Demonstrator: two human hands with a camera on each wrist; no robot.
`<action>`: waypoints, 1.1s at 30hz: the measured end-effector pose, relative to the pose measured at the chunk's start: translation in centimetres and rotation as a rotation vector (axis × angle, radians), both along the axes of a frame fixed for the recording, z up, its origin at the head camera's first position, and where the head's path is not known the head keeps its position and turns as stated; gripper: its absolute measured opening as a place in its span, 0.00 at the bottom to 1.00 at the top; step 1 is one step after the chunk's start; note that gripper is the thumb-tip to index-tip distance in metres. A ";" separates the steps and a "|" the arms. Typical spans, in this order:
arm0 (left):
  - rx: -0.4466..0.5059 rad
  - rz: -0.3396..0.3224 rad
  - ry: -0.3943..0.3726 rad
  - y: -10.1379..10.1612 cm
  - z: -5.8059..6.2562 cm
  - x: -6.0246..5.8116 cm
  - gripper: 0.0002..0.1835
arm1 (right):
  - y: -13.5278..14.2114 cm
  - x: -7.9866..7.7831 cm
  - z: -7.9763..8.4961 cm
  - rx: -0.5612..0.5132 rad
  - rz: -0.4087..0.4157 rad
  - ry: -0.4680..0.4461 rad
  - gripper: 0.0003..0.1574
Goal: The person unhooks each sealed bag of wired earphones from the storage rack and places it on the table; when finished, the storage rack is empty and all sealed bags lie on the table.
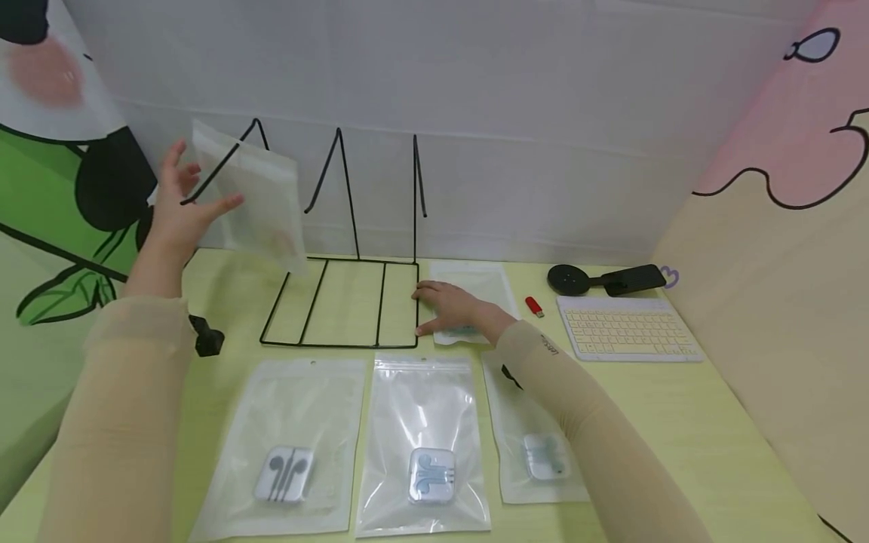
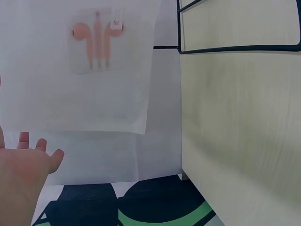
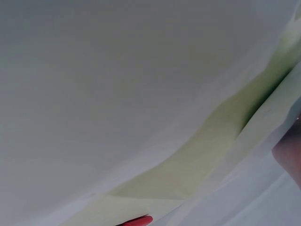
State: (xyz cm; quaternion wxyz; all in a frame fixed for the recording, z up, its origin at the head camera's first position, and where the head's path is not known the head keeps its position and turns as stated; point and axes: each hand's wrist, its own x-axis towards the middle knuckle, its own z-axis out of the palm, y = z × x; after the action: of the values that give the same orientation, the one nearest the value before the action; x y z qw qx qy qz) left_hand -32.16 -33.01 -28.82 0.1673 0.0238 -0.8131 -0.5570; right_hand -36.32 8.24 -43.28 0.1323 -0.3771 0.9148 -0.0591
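Observation:
A translucent white zip pouch (image 1: 261, 200) hangs tilted on the left prong of a black wire rack (image 1: 339, 345). Pink-orange earphones (image 2: 98, 42) show through it in the left wrist view. My left hand (image 1: 178, 204) is raised beside the pouch, fingers spread and thumb pointing toward it, around the prong's near end. Fingertips of my right hand (image 1: 451, 308) rest at the right rod of the rack's base. That hand lies over another white pouch (image 1: 482, 283). In the right wrist view, pale blurred sheeting (image 3: 117, 94) fills most of the picture.
Three pouches lie in front: a left one (image 1: 305, 400), a middle one (image 1: 421, 400) and a right one (image 1: 512, 422) partly under my right sleeve. Each contains boxed earphones. A red USB stick (image 1: 534, 306), a white keyboard (image 1: 631, 332) and a black stand (image 1: 569, 280) lie right.

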 end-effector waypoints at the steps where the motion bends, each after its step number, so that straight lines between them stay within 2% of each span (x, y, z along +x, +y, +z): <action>1: 0.001 0.014 0.009 -0.1 -0.2 -0.1 0.51 | 0.0 0.0 0.0 0.002 -0.001 0.002 0.51; 8: 0.015 0.088 0.092 -0.2 -1.3 0.3 0.46 | 0.0 -0.1 -0.2 0.001 0.006 0.005 0.52; 15: 0.013 0.099 0.213 -0.1 -1.9 1.0 0.39 | 0.2 -0.3 -0.5 0.003 0.005 0.011 0.52; 19: 0.024 0.090 0.234 0.2 -1.9 1.7 0.33 | 0.3 -0.4 -0.8 0.007 0.000 0.008 0.52; 22: -0.009 0.103 0.237 0.6 -2.0 2.1 0.30 | 0.3 -0.4 -0.8 0.008 0.000 0.012 0.52; 29: -0.132 0.180 0.239 0.8 -2.5 1.9 0.28 | 0.3 -0.3 -0.5 0.005 0.004 0.005 0.52; 33: -0.144 0.207 0.239 1.1 -2.3 2.2 0.27 | 0.1 -0.2 -0.3 0.012 0.003 0.009 0.52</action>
State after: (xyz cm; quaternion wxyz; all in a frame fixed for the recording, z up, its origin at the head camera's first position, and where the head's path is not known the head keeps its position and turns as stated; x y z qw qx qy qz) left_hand -29.96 -31.88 -31.16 0.3204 0.0288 -0.8186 -0.4758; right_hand -36.55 8.38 -43.58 0.1305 -0.3781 0.9151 -0.0516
